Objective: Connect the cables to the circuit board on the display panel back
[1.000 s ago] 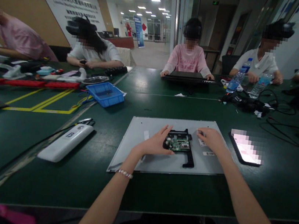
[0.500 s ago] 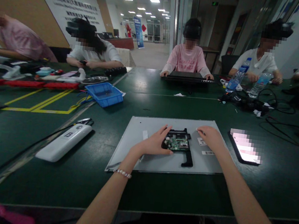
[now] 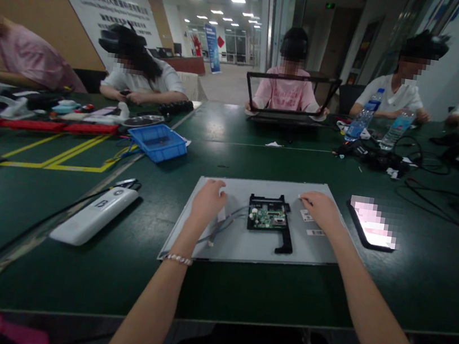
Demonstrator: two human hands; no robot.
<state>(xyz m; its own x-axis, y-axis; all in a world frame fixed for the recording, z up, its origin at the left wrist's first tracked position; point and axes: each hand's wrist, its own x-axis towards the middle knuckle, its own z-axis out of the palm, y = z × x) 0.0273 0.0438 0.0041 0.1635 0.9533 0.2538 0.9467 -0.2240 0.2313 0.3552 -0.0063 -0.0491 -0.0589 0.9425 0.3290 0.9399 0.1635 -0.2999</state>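
A flat grey panel (image 3: 226,254) with white stickers lies on the table. On its middle is a green circuit board (image 3: 266,218) in a black bracket (image 3: 286,241) with one long leg. Thin grey wires (image 3: 229,220) run leftward from the board. Over the panel's left part is my left hand (image 3: 207,202), its fingers curled together beside a white strip; what they hold, if anything, is hidden. To the right of the board, my right hand (image 3: 321,209) is pinched, a tiny pale spot showing at its fingertips. Neither hand touches the board.
A lit phone (image 3: 371,223) lies right of the panel, a white power bank (image 3: 95,216) with a cable to the left. Farther back are a blue basket (image 3: 159,142), water bottles (image 3: 364,117) and black cables (image 3: 372,155). Across the table a person holds up a black frame (image 3: 289,112).
My left hand has moved left off the board and its spread fingers have curled in, uncovering the wires. My right hand stays pinched. The person opposite has raised a black frame.
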